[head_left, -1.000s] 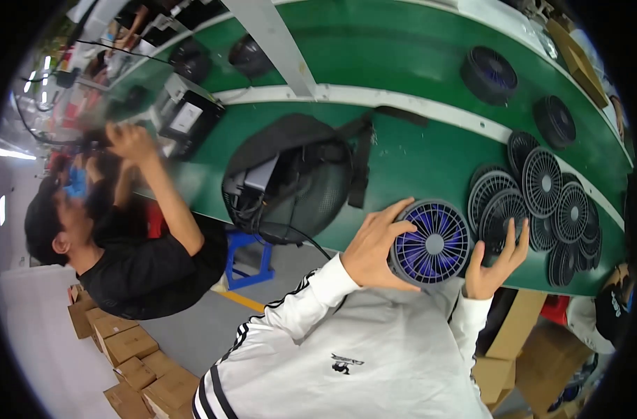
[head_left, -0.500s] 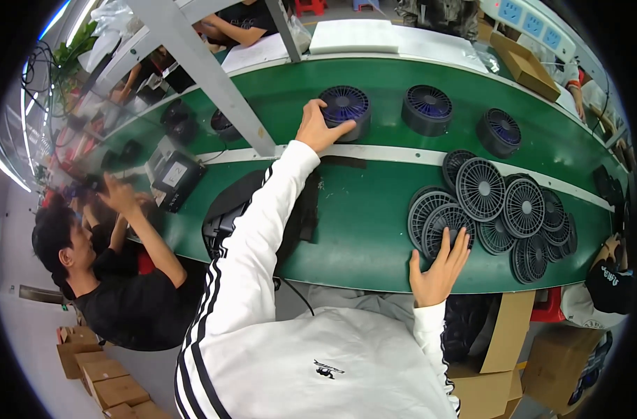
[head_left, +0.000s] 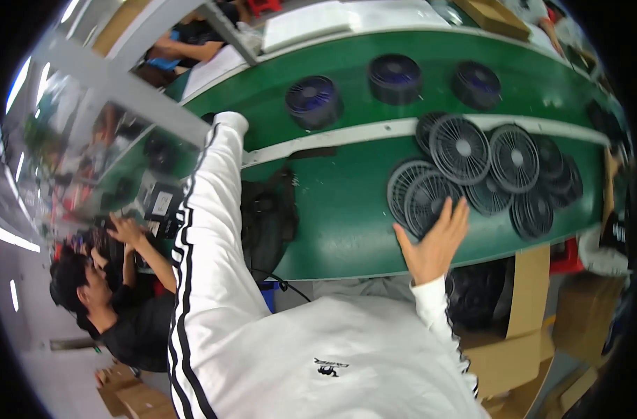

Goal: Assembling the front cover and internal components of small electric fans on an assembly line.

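Farthest left of the white dividing strip that runs along the green surface, a co-worker in a dark top sits with both hands raised over small dark parts; those hands are not ours. Nearer the strip, our left arm in its white sleeve with black stripes stretches up to the strip's left end, where the cuff meets a grey metal post. The left hand itself is hidden past the cuff, so we cannot tell whether it is open or closed. A black bag-like bundle lies just below the strip beside that sleeve.

Above the strip, on the far band of the surface, three round fans with blue blades stand in a row: the nearest fan sits just right of the sleeve end, then the middle fan and the far fan.

Below the strip, to the right, lies a heap of black round fan grilles, overlapping one another flat on the surface. Our right hand is open, fingers spread, its fingertips resting on the lowest-left grille. The grilles are round, so no long axis matters; they lie up and to the right of the right hand, which is much the nearer of the two hands to them. The left arm is the nearer one to the blue fans.
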Demonstrator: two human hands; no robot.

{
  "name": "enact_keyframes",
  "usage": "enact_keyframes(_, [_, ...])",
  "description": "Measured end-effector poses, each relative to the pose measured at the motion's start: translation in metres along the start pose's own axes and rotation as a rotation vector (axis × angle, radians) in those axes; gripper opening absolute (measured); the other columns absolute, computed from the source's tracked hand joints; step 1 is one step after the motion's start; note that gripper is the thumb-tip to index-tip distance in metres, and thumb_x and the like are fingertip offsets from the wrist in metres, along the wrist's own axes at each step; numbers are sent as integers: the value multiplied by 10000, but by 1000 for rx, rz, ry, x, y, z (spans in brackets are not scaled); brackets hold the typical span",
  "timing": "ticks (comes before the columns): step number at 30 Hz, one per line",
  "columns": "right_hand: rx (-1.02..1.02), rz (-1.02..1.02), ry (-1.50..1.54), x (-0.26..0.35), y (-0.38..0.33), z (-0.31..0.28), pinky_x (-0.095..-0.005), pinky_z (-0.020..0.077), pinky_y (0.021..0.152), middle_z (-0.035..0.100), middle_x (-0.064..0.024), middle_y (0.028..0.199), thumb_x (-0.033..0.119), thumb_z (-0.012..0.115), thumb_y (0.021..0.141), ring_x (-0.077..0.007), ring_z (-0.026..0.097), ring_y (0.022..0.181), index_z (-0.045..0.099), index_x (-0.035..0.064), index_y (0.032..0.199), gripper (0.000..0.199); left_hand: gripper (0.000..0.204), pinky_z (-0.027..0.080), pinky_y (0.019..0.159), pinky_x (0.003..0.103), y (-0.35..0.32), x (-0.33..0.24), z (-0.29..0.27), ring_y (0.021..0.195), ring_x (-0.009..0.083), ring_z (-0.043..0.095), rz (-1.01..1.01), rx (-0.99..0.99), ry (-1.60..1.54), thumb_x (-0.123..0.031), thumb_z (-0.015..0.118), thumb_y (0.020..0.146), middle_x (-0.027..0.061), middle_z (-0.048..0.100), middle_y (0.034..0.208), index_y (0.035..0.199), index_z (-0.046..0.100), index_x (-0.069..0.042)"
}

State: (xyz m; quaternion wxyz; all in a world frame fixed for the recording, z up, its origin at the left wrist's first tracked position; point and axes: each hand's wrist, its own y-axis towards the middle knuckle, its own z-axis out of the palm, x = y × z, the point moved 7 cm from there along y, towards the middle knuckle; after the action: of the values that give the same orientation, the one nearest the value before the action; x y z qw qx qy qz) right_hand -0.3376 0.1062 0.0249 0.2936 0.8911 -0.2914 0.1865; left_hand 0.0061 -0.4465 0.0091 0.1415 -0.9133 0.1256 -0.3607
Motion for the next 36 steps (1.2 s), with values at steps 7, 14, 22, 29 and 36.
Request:
enact_keyframes(7, [23, -23, 92, -8, -1, 6, -609, 295, 1242, 361, -286, 1673, 378, 866, 821, -521, 317, 1542, 455, 4, 1578, 939, 426, 587, 1016, 502, -13, 2, -45, 1217, 414, 716, -165, -355, -346, -103, 644, 932, 251, 734, 1287, 1355, 600, -70])
enact_keyframes(14, [54, -125, 168, -7, -4, 0, -619, 345, 1207, 388, -276, 1654, 292, 863, 778, -530, 347, 1522, 493, 31, 1558, 902, 429, 582, 851, 419, -130, 0, -106, 987, 317, 739, 119, -586, -849, -28, 722, 898, 185, 730, 1021, 1285, 537, -22])
enact_keyframes(22, [59, -164, 155, 0, -5, -1, -615, 347, 1209, 399, -283, 1643, 251, 853, 763, -532, 349, 1520, 514, 32, 1537, 873, 410, 476, 707, 249, -323, -72, -23, 860, 107, 614, 230, -353, -2115, 32, 741, 951, -10, 576, 962, 1288, 531, -70])
enact_keyframes(29, [58, -209, 133, 7, -2, -1, -597, 336, 1225, 402, -271, 1645, 242, 843, 787, -521, 346, 1526, 525, 31, 1525, 831, 465, 536, 862, 253, -396, -136, 40, 947, 142, 670, 413, -301, -2679, 41, 702, 998, 75, 689, 1190, 1406, 498, -45])
enact_keyframes(36, [36, -238, 171, 8, -2, 1, -565, 347, 1225, 438, -250, 1634, 154, 784, 861, -489, 385, 1515, 522, 21, 1525, 726, 341, 578, 1043, 378, -411, -146, 76, 1145, 217, 697, 179, -159, -3027, -89, 580, 1104, 138, 708, 1257, 1430, 537, 3])
